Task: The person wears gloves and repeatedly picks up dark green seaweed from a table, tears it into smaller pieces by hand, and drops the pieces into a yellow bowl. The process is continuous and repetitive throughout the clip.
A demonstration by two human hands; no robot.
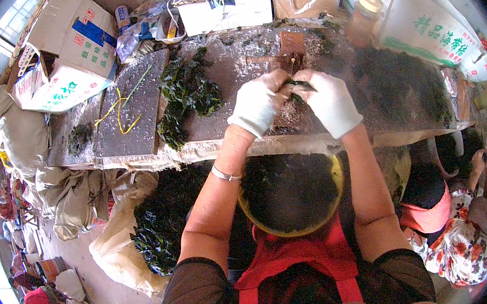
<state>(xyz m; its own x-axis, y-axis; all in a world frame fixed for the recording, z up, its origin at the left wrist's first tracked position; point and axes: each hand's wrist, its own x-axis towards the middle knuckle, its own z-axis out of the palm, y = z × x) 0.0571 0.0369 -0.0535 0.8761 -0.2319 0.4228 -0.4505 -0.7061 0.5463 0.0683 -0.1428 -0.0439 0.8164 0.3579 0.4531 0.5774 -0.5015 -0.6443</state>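
Both my hands wear white knit gloves and meet over the middle of the table. My left hand [258, 101] and my right hand [330, 100] pinch a small dark green strip of seaweed [302, 84] between their fingertips. Just beyond the fingers is a reddish-brown wooden block [292, 41] with a thin upright pin or nail near it. Left of my left hand lies a heap of wet, dark green seaweed [189, 84]. Below the table edge, between my forearms, sits a round yellow-rimmed basin [339, 177]; its dark contents are hard to make out.
White-speckled boards cover the table [130, 137]. Yellow twine [121, 116] lies at left, near a cardboard carton [77, 49]. At right stand a lidded jar [365, 14] and printed cartons [430, 25]. A pale sack [116, 254] with seaweed is beside me; another person [467, 244] sits at right.
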